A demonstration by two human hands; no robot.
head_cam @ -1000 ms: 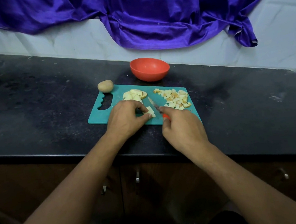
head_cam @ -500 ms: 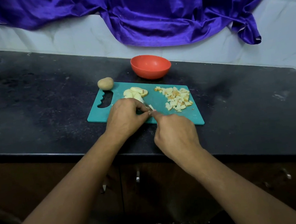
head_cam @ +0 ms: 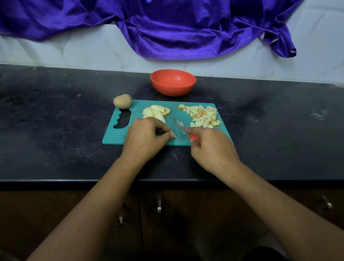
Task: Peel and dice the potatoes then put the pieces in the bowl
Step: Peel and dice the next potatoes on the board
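A teal cutting board (head_cam: 138,110) lies on the black counter. My left hand (head_cam: 145,137) pinches a small pale potato piece (head_cam: 173,135) against the board's front half. My right hand (head_cam: 213,149) grips a red-handled knife (head_cam: 180,127), its blade pointing away just right of that piece. Peeled potato slices (head_cam: 156,111) lie behind my left hand. A heap of diced potato (head_cam: 204,116) sits on the board's right side. A whole unpeeled potato (head_cam: 122,101) rests at the board's far left corner. The red bowl (head_cam: 173,82) stands behind the board, with nothing visible inside.
The black counter (head_cam: 45,125) stretches wide to both sides, its front edge close below my wrists. A purple cloth (head_cam: 173,16) hangs on the white tiled wall behind. Brown cabinet doors with metal handles (head_cam: 159,206) sit under the counter.
The knife blade, hidden between my hands half a second ago, now shows again to the right of the held piece. My right hand has shifted right. My left hand stays put.
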